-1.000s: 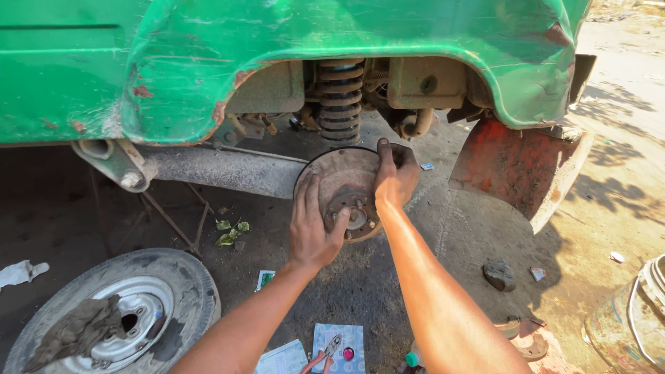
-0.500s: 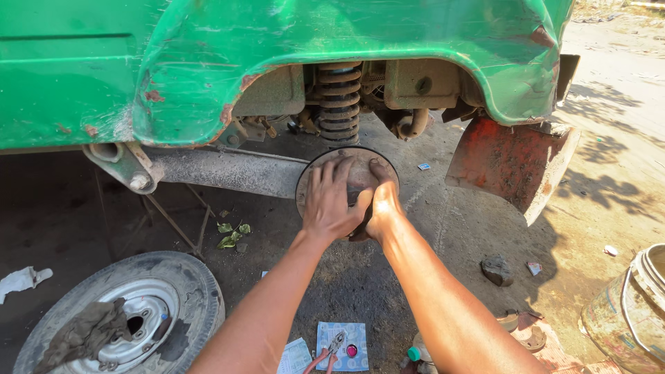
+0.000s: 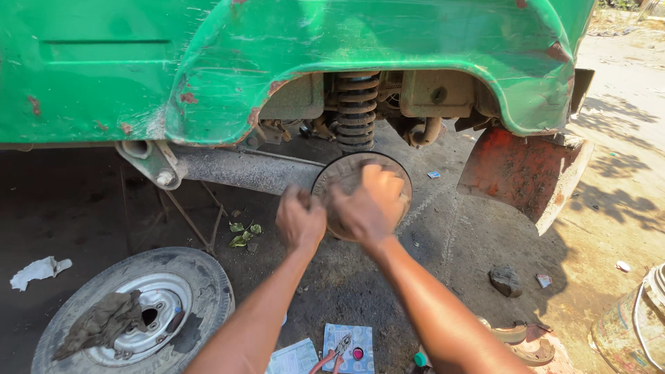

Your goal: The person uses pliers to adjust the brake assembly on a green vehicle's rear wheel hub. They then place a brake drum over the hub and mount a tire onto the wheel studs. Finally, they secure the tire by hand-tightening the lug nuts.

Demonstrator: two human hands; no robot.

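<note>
A rusty round brake drum [image 3: 350, 169] sits on the hub under the green vehicle's wheel arch [image 3: 388, 48], with no wheel on it. My left hand [image 3: 300, 220] is curled at the drum's left edge and seems to grip it. My right hand [image 3: 372, 203] lies over the drum's front face with its fingers wrapped onto it. A black coil spring [image 3: 357, 111] stands just above the drum. A grey axle arm [image 3: 235, 170] runs left from it.
A removed wheel [image 3: 201, 284] lies flat at the lower left with a dirty rag [image 3: 104, 322] on its rim. Pliers [image 3: 334, 352] and paper sheets [image 3: 360, 336] lie on the ground below my arms. A rusty red mud flap [image 3: 523, 173], a stone [image 3: 506, 280] and a metal container [image 3: 634, 325] are on the right.
My left hand slid off the drum's face to its left edge. My right hand moved from the drum's right rim onto its face. The view came closer.
</note>
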